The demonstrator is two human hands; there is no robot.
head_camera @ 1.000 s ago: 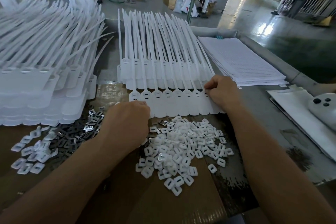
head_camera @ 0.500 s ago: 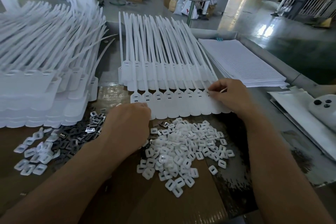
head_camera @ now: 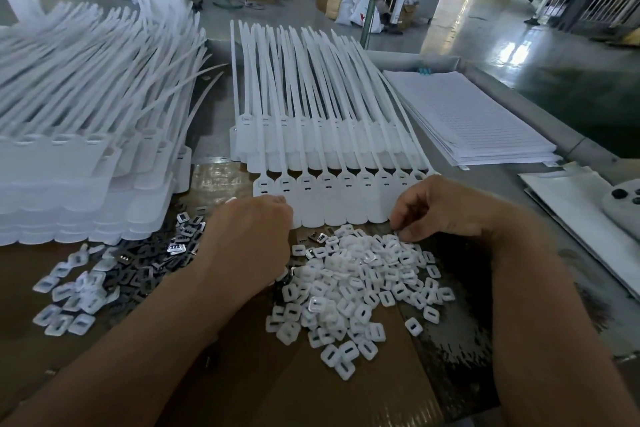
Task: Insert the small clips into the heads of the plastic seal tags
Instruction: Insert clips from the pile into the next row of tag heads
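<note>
A row of white plastic seal tags (head_camera: 332,204) lies across the middle of the bench, heads toward me and tails pointing away. Just below it sits a heap of small white clips (head_camera: 353,288). My left hand (head_camera: 249,239) rests curled at the left end of the row, on the tags' lower edge; its fingertips are hidden. My right hand (head_camera: 443,208) is at the upper right edge of the heap, fingers curled down and pinching at a clip there.
A tall stack of seal tags (head_camera: 86,149) fills the left side. In front of it lie dark metal inserts (head_camera: 149,263) and several white clips (head_camera: 65,305). A stack of printed sheets (head_camera: 467,118) and a white device (head_camera: 623,204) sit at the right. Brown cardboard (head_camera: 311,392) covers the bench.
My right hand has left the right end of the tag row and come down toward me onto the clip heap. My left hand has stayed at the row's left end.
</note>
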